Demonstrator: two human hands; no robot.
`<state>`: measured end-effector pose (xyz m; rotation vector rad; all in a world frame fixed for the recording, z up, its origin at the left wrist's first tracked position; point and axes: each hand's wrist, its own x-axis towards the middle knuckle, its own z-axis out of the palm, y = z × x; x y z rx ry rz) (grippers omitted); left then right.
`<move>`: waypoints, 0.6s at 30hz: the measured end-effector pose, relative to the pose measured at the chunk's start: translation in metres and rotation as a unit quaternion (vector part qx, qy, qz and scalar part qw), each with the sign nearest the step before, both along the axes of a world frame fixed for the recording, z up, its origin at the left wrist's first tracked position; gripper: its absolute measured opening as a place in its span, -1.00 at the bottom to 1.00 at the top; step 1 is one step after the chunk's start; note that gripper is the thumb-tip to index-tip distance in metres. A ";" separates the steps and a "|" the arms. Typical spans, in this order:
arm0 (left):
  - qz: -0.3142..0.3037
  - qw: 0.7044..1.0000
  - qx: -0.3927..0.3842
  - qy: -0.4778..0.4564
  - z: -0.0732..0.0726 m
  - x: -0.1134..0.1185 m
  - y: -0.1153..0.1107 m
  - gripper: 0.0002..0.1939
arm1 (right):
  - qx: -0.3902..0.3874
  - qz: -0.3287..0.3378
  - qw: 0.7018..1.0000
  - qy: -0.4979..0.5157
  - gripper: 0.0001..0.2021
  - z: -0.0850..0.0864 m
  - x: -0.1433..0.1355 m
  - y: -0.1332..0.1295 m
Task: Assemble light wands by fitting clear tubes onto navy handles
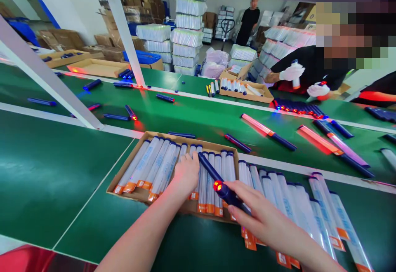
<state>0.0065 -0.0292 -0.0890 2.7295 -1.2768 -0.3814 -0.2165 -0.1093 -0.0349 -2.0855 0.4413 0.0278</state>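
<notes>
My right hand is closed around a dark blue flashlight-like handle, its lit end glowing red. A second dark blue handle slants from that lit end up toward my left hand. The left fingers are curled over the frosted tubes at the middle of a shallow cardboard box. What they grip, if anything, is hidden. Frosted tubes with dark blue caps and orange lower ends fill the box in a row. More such tubes lie right of the box, partly behind my right forearm.
Loose dark handles, some lit, and red-glowing sticks lie on the green surface beyond the box. White posts rise at the left. Across the table, a person in white gloves holds a tube near another tube box.
</notes>
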 end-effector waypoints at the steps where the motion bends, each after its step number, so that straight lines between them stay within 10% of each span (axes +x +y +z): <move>1: 0.003 1.000 0.006 0.000 -0.001 -0.001 -0.004 -0.36 | 0.026 -0.020 0.999 0.004 -0.54 -0.003 -0.002 0.003; 4: 0.010 1.000 0.004 0.016 -0.001 0.005 -0.011 -0.33 | 0.186 -0.097 0.978 -0.005 -0.50 -0.012 -0.004 0.015; 8: 0.023 0.998 -0.045 0.045 0.006 0.022 0.004 -0.53 | 0.475 -0.159 0.864 -0.060 -0.59 -0.023 0.003 0.038; 11: 0.116 0.954 -0.222 0.167 0.020 0.034 0.027 -0.58 | 0.566 -0.161 0.804 -0.084 -0.69 -0.027 0.009 0.054; 16: 0.271 0.588 -0.519 0.558 0.046 0.031 0.040 -0.63 | 0.636 -0.128 0.755 -0.094 -0.66 -0.030 0.015 0.082; 18: 0.283 0.495 -0.542 0.618 0.051 0.020 0.032 -0.77 | 0.656 -0.117 0.739 -0.100 -0.67 -0.033 0.016 0.093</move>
